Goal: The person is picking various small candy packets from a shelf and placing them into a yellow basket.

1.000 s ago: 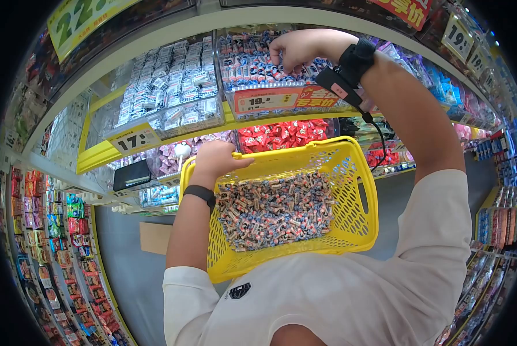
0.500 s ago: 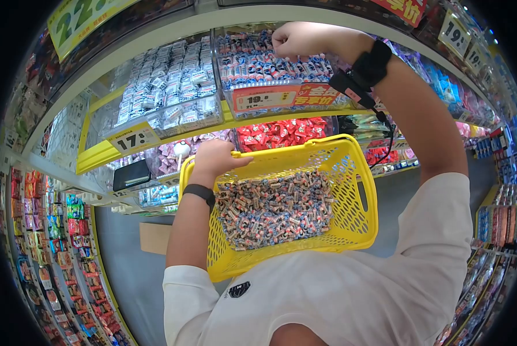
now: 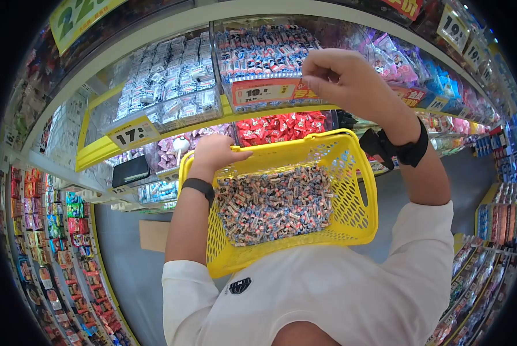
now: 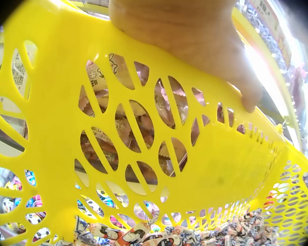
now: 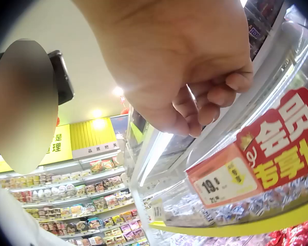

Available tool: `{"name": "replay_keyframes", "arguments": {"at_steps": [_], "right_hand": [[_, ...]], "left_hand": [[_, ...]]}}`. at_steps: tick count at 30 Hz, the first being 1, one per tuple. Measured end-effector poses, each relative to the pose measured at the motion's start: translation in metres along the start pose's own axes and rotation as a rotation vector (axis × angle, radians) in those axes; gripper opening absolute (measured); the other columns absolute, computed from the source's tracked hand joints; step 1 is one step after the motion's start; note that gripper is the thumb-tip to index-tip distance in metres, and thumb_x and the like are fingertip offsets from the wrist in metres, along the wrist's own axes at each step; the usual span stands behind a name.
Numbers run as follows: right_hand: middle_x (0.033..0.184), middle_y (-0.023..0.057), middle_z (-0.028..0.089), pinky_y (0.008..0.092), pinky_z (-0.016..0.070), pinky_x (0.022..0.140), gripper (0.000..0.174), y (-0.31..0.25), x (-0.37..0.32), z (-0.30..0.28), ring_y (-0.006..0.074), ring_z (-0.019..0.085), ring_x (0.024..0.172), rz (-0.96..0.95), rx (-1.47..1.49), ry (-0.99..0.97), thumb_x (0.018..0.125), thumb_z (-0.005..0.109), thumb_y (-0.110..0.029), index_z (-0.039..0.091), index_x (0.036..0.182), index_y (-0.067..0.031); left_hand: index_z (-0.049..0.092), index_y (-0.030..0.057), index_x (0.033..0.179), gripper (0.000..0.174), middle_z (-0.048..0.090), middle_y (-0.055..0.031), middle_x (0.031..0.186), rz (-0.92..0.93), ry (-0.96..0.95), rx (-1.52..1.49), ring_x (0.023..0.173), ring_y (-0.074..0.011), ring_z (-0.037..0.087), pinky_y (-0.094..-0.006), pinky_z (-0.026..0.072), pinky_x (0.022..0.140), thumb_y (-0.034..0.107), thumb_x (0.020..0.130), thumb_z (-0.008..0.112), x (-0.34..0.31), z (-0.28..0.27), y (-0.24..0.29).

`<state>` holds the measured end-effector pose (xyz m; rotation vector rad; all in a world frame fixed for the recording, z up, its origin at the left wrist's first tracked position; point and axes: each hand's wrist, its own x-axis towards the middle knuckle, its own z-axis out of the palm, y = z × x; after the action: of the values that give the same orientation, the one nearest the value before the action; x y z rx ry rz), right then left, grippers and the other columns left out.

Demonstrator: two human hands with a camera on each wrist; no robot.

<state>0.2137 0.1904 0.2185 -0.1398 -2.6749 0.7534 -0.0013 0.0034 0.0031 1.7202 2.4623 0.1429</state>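
My left hand [image 3: 211,154] grips the rim of a yellow shopping basket [image 3: 359,184], its thumb lying along the inner side. In the left wrist view that hand [image 4: 179,36] covers part of the rim above the perforated wall. Inside the basket lies a thick layer of small wrapped candies [image 3: 270,207]. My right hand [image 3: 345,81] is in the air in front of a clear bin of blue-and-white wrapped candies [image 3: 264,57], beside its price card [image 3: 264,91]. The right wrist view shows its fingers [image 5: 220,95] loosely curled, with nothing visible between them.
Left of that bin is another with white-wrapped candies [image 3: 166,81]. Below are red-wrapped candies [image 3: 284,126], a black phone [image 3: 130,170] and a round-headed lollipop [image 3: 181,144]. A cardboard piece [image 3: 153,235] lies on the floor. Packed shelves [image 3: 68,230] stand at the left.
My right hand has drawn back from the candy bin, moving right and toward me, to in front of the price card. The left hand still holds the basket.
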Motion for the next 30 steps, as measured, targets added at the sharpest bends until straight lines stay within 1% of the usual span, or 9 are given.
{"name": "replay_keyframes", "arguments": {"at_steps": [1, 5, 6, 9, 13, 19, 22, 28, 30], "right_hand": [[0.072, 0.0001, 0.055, 0.0265, 0.0435, 0.061, 0.012, -0.004, -0.009, 0.005, 0.0076, 0.051, 0.066, -0.039, 0.012, 0.006, 0.089, 0.065, -0.011, 0.059, 0.089, -0.0006], [0.072, 0.0112, 0.058, 0.0369, 0.0453, 0.061, 0.012, -0.008, -0.036, 0.033, 0.0253, 0.058, 0.066, -0.139, 0.053, -0.027, 0.085, 0.066, -0.013, 0.061, 0.087, -0.0022], [0.077, 0.011, 0.061, 0.0382, 0.0468, 0.063, 0.011, -0.007, -0.042, 0.04, 0.0281, 0.061, 0.072, -0.147, 0.054, -0.052, 0.085, 0.065, -0.013, 0.061, 0.087, -0.0034], [0.076, 0.0076, 0.06, 0.0333, 0.0467, 0.064, 0.008, 0.01, -0.055, 0.068, 0.022, 0.061, 0.074, -0.115, 0.128, -0.145, 0.084, 0.067, -0.007, 0.062, 0.087, -0.0026], [0.082, 0.0109, 0.063, 0.0358, 0.0492, 0.067, 0.012, 0.031, -0.07, 0.107, 0.0261, 0.063, 0.077, 0.188, 0.185, -0.38, 0.086, 0.063, -0.013, 0.064, 0.091, -0.0019], [0.085, 0.0178, 0.066, 0.0472, 0.0499, 0.074, 0.022, 0.079, -0.099, 0.184, 0.0349, 0.065, 0.084, 0.199, 0.078, -0.442, 0.085, 0.056, -0.021, 0.068, 0.09, -0.0031], [0.086, 0.0192, 0.066, 0.0487, 0.0494, 0.078, 0.023, 0.09, -0.108, 0.212, 0.0378, 0.064, 0.086, 0.278, -0.04, -0.591, 0.083, 0.055, -0.02, 0.069, 0.09, -0.0024], [0.104, 0.0172, 0.064, 0.045, 0.0493, 0.086, 0.023, 0.117, -0.122, 0.257, 0.0344, 0.064, 0.096, 0.255, -0.033, -0.745, 0.085, 0.061, -0.02, 0.071, 0.099, -0.0048], [0.103, 0.0189, 0.064, 0.0469, 0.05, 0.085, 0.022, 0.12, -0.127, 0.268, 0.0369, 0.064, 0.096, 0.205, 0.042, -0.678, 0.085, 0.059, -0.019, 0.071, 0.096, -0.0039]], "left_hand": [[0.073, 0.0083, 0.073, 0.068, 0.068, -0.0117, 0.07, -0.006, -0.012, -0.002, 0.068, -0.0293, 0.067, -0.0427, 0.0526, 0.065, 0.075, 0.071, 0.062, 0.0, -0.002, 0.001], [0.074, 0.0082, 0.074, 0.068, 0.068, -0.0121, 0.071, -0.003, -0.022, -0.014, 0.068, -0.0295, 0.067, -0.0426, 0.0527, 0.065, 0.075, 0.072, 0.062, 0.0, -0.001, 0.001], [0.075, 0.0082, 0.076, 0.067, 0.068, -0.0126, 0.072, -0.019, -0.04, -0.022, 0.07, -0.0313, 0.067, -0.0437, 0.052, 0.068, 0.074, 0.072, 0.063, 0.0, -0.004, 0.003], [0.075, 0.0084, 0.076, 0.067, 0.068, -0.0127, 0.071, -0.019, -0.052, -0.028, 0.07, -0.0313, 0.067, -0.0436, 0.052, 0.067, 0.074, 0.072, 0.063, 0.0, -0.006, 0.003], [0.073, 0.0081, 0.073, 0.069, 0.068, -0.0115, 0.069, 0.0, -0.019, -0.02, 0.066, -0.0297, 0.066, -0.0428, 0.0522, 0.065, 0.076, 0.072, 0.061, 0.001, -0.002, 0.001], [0.073, 0.0075, 0.072, 0.07, 0.067, -0.0118, 0.068, 0.007, 0.005, -0.018, 0.065, -0.0301, 0.066, -0.0429, 0.052, 0.063, 0.076, 0.071, 0.062, 0.001, 0.002, 0.0], [0.073, 0.0076, 0.072, 0.07, 0.068, -0.0118, 0.068, 0.012, 0.019, -0.027, 0.065, -0.0304, 0.066, -0.0429, 0.0519, 0.063, 0.076, 0.07, 0.062, 0.0, 0.001, 0.0], [0.073, 0.0072, 0.072, 0.069, 0.068, -0.0118, 0.069, 0.004, 0.01, -0.019, 0.065, -0.0305, 0.066, -0.0429, 0.0519, 0.064, 0.076, 0.071, 0.062, 0.001, 0.002, -0.001], [0.073, 0.0071, 0.071, 0.069, 0.068, -0.012, 0.069, 0.01, 0.014, -0.029, 0.065, -0.0305, 0.066, -0.043, 0.0518, 0.063, 0.075, 0.071, 0.062, 0.001, 0.003, -0.001]]}}
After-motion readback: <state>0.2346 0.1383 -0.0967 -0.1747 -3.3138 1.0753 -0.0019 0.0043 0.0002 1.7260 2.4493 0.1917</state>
